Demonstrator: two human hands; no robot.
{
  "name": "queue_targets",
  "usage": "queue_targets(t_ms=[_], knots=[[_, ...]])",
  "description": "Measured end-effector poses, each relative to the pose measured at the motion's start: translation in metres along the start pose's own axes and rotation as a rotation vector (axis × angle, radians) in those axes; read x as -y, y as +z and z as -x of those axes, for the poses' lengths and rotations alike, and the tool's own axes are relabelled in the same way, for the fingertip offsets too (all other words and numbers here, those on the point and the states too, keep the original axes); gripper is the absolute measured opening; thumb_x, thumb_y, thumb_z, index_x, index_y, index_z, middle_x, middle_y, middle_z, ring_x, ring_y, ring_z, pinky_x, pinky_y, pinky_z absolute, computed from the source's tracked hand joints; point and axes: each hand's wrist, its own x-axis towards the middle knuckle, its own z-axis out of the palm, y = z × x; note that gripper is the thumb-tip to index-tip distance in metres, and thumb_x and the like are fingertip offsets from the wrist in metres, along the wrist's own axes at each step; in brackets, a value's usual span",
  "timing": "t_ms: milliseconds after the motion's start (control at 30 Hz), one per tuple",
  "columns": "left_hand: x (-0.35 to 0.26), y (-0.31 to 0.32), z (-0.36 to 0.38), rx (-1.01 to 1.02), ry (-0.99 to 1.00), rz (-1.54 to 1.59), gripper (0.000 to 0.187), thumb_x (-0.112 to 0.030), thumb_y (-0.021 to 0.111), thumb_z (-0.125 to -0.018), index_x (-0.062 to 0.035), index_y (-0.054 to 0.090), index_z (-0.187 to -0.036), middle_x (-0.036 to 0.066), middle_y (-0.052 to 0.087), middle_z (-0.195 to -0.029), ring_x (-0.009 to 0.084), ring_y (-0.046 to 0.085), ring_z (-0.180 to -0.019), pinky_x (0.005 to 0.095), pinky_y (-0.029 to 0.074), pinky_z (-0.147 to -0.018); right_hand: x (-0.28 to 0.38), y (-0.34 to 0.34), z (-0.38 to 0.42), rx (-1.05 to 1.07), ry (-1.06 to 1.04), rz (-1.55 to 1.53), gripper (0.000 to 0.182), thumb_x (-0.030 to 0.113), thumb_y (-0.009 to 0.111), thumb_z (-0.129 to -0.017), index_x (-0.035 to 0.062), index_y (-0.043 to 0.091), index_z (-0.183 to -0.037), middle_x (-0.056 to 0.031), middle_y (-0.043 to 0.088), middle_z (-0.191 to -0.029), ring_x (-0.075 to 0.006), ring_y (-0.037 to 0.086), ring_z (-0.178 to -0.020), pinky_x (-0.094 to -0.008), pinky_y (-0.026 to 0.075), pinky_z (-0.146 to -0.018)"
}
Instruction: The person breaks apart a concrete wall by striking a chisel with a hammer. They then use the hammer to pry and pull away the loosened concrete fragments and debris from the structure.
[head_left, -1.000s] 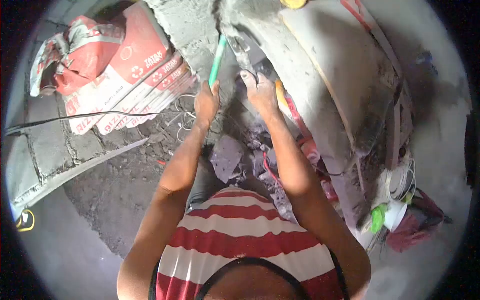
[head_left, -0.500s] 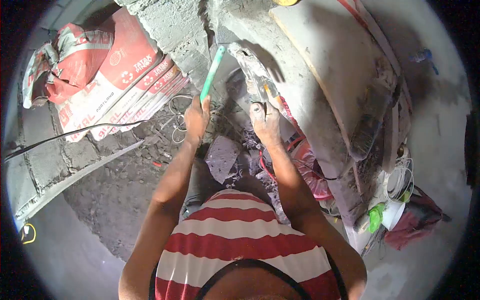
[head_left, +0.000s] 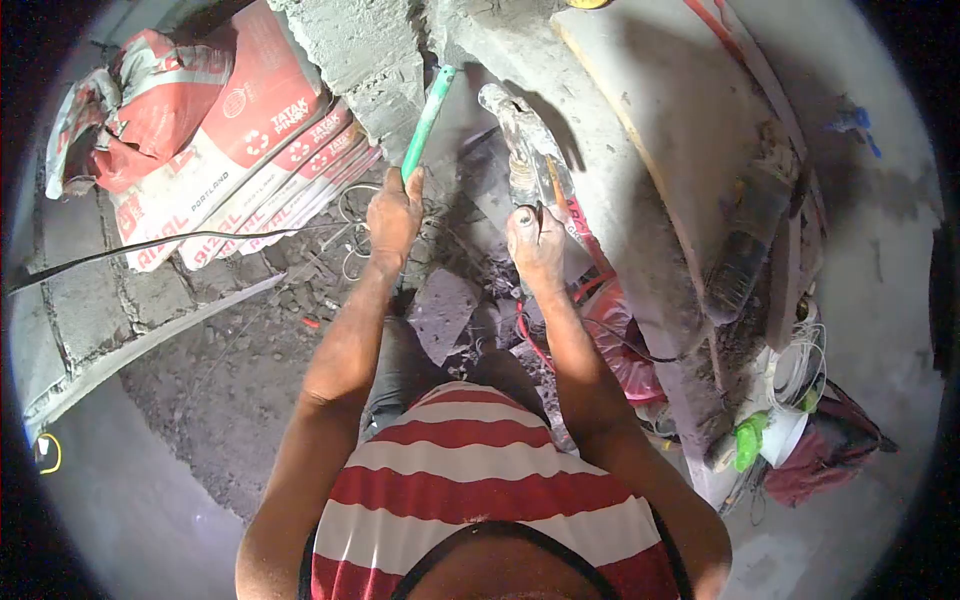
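My left hand [head_left: 396,214] is wrapped round the lower end of a green stick-like tool [head_left: 430,118], which points up and away toward the rough concrete edge. To its right, my right hand [head_left: 537,240] is closed on a dusty, whitish tool [head_left: 523,140] whose far end lies beside the pale slab. I cannot make out what kind of tool it is. The two tools are apart. Below the hands lies a grey chunk of rubble [head_left: 443,305].
Red and white cement bags [head_left: 250,110] are stacked at the upper left, with a black cable [head_left: 150,243] across them. A pale slab [head_left: 640,170] leans at the right, bearing a clear plastic bottle [head_left: 745,250]. White coiled wire [head_left: 797,370] is at the lower right.
Both hands have shifted slightly; the green tool sits a little farther forward. My right hand's thumb and the dusty tool have turned slightly. The grips are unchanged.
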Motion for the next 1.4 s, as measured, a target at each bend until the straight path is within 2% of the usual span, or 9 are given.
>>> queue_targets(t_ms=[233,400,600,633,733,900,967,1100,1400], knots=[[-0.011,-0.008,0.006,0.07,-0.116,-0.02,0.043,-0.044,0.046,-0.098,-0.0014,0.053,-0.098,0.029,0.062,-0.077,0.0505,0.06,-0.075,0.0582,0.044,-0.066,-0.085,0.065,-0.049,0.061,-0.037,0.358,0.055,0.049,0.055,-0.091,-0.0059,0.061,-0.088,-0.0318,0.062,-0.079,-0.0493,0.062,-0.077,-0.0501,0.048,-0.067],[-0.004,-0.007,0.007,0.072,-0.109,0.015,0.043,-0.044,0.047,-0.097,-0.0012,0.054,-0.098,0.029,0.063,-0.079,0.0503,0.06,-0.077,0.0572,0.044,-0.068,-0.016,0.041,-0.044,0.085,0.192,0.285,0.053,0.047,0.055,-0.091,-0.0056,0.063,-0.093,-0.0325,0.062,-0.083,-0.0487,0.062,-0.082,-0.0505,0.047,-0.07],[-0.002,-0.007,-0.002,0.09,-0.108,0.018,0.044,-0.044,0.045,-0.098,-0.0011,0.054,-0.098,0.028,0.063,-0.079,0.0505,0.06,-0.077,0.057,0.044,-0.069,-0.036,0.061,-0.045,-0.145,-0.251,0.111,0.049,0.043,0.056,-0.092,-0.0057,0.064,-0.095,-0.0316,0.063,-0.083,-0.0479,0.062,-0.085,-0.0485,0.049,-0.07],[0.001,-0.005,-0.001,0.089,-0.089,0.013,0.045,-0.045,0.044,-0.098,-0.001,0.053,-0.098,0.029,0.063,-0.078,0.0505,0.06,-0.078,0.0571,0.044,-0.069,-0.072,0.069,-0.059,0.081,0.132,0.291,0.053,0.046,0.056,-0.092,-0.0068,0.063,-0.094,-0.0319,0.063,-0.084,-0.0479,0.062,-0.087,-0.0481,0.049,-0.07],[0.003,-0.003,-0.02,0.055,-0.04,0.011,0.046,-0.045,0.043,-0.098,-0.0008,0.053,-0.099,0.03,0.062,-0.076,0.0505,0.06,-0.078,0.0575,0.044,-0.07,-0.037,0.054,-0.073,-0.002,0.224,0.205,0.058,0.05,0.056,-0.091,-0.0085,0.061,-0.093,-0.0325,0.062,-0.083,-0.0497,0.061,-0.087,-0.0488,0.049,-0.07],[0.005,0.005,-0.004,0.133,-0.035,-0.102,0.045,-0.046,0.045,-0.097,-0.0021,0.052,-0.103,0.026,0.063,-0.074,0.0459,0.062,-0.07,0.0549,0.047,-0.06,-0.008,0.023,-0.028,-0.045,-0.223,0.236,0.024,0.029,0.056,-0.094,0.005,0.061,-0.093,-0.014,0.065,-0.08,-0.032,0.064,-0.075,-0.0437,0.049,-0.068],[0.012,0.005,0.021,0.084,0.04,-0.103,0.041,-0.044,0.048,-0.096,-0.0034,0.051,-0.102,0.023,0.063,-0.071,0.0437,0.062,-0.063,0.0534,0.047,-0.055,-0.04,0.034,-0.002,-0.167,0.19,-0.677,0.024,0.028,0.057,-0.093,0.0046,0.059,-0.094,-0.0082,0.063,-0.083,-0.0236,0.064,-0.076,-0.0381,0.05,-0.067],[0.025,0.007,0.037,0.119,0.093,-0.073,0.033,-0.037,0.052,-0.096,-0.0039,0.051,-0.1,0.022,0.061,-0.068,0.0435,0.061,-0.061,0.054,0.046,-0.055,-0.011,0.021,0.003,-0.108,-0.075,0.023,0.041,0.042,0.057,-0.093,0.0009,0.056,-0.09,-0.0032,0.055,-0.072,-0.0118,0.05,-0.058,-0.029,0.042,-0.054],[0.024,0.005,-0.001,0.087,0.017,-0.127,0.04,-0.043,0.046,-0.098,-0.0031,0.049,-0.095,0.025,0.062,-0.07,0.0465,0.06,-0.065,0.0552,0.045,-0.058,-0.027,0.033,0.002,-0.014,0.052,-0.116,0.041,0.041,0.055,-0.096,0.0034,0.056,-0.079,-0.0039,0.048,-0.059,-0.0161,0.047,-0.052,-0.0335,0.04,-0.051]])
